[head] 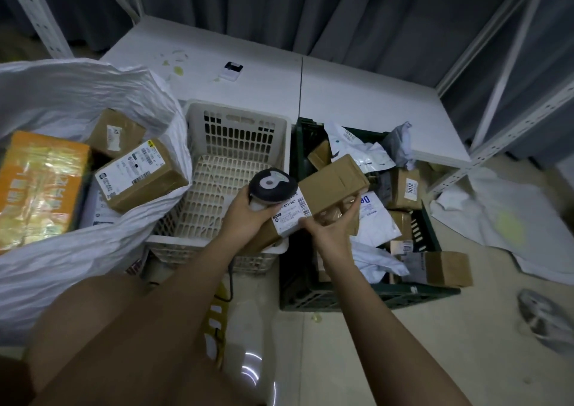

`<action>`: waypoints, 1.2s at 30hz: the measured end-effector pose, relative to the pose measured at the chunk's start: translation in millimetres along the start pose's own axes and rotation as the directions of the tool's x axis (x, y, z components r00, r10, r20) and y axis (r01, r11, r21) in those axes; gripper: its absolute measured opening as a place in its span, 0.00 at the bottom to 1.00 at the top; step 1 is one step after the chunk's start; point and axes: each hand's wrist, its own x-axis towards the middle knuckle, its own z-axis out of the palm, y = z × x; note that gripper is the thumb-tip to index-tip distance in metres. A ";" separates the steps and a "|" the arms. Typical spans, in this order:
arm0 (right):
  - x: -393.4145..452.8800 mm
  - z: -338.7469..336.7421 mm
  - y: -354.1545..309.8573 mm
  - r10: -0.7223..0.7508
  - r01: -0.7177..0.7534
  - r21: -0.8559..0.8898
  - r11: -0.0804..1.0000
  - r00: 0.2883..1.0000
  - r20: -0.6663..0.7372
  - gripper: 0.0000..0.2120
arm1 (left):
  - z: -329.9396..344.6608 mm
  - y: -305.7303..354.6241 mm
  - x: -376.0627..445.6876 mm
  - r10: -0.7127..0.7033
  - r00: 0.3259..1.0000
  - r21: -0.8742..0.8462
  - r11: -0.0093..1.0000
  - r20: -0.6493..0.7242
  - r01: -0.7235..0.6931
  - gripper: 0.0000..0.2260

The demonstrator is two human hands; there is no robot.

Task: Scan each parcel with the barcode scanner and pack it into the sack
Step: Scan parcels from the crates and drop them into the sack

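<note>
Left hand (245, 216) is wrapped round the barcode scanner (271, 186), dark head up, pale handle mostly swallowed by the palm. Right hand (329, 230) grips the long brown cardboard parcel (329, 188) from underneath, thumb on the near edge, fingers curled up the far side. The parcel is in the air between the white plastic basket (236, 144) and the dark green crate (366, 293), tilted, its white shipping label (292, 216) facing up right beside the scanner head; the two look to be touching, though the scanner covers the label's top corner, so the print there is lost.

Over on the left, the white woven sack (62, 94) gapes open, its near edge running out of frame. Inside: an orange box (40, 185) cut off at the left border, a labelled carton (139, 175) and a smaller brown box (116, 133) behind it, half buried.

The crate on the right is heaped with white mailer bags (377, 230) and brown boxes, too jumbled to count; one carton (444, 269) hangs over its near right corner. On the low white platform (357, 91) behind sits a small white device (231, 71), too blurred to name. A grey shoe (543, 318) smears at the right edge.
</note>
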 end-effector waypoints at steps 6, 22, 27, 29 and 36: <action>17.8 -30.6 -17.0 0.049 -0.017 0.124 0.992 0.964 -0.260 0.35 | 11.9 0.8 3.3 0.016 0.998 -0.016 1.000 0.068 -0.015 0.28; 66.9 -64.5 -139.4 0.248 0.132 -0.731 0.670 0.888 0.387 0.24 | 3.1 4.6 -7.6 0.017 1.000 -0.102 0.995 0.003 -0.017 0.27; 48.8 -58.8 -132.1 -0.060 0.260 -0.470 0.843 0.915 0.398 0.22 | -26.3 16.5 -9.8 0.022 0.993 -0.182 0.982 -0.120 -0.044 0.29; 36.9 -54.4 -109.3 -0.090 0.252 -0.396 0.883 0.919 0.384 0.22 | -38.6 21.7 -12.5 0.033 0.987 -0.173 0.983 -0.159 -0.061 0.28; 4.6 -49.1 -28.3 -0.009 0.069 -0.234 0.970 0.969 0.248 0.18 | -56.5 14.7 -30.0 0.012 0.990 -0.130 0.991 -0.140 -0.031 0.30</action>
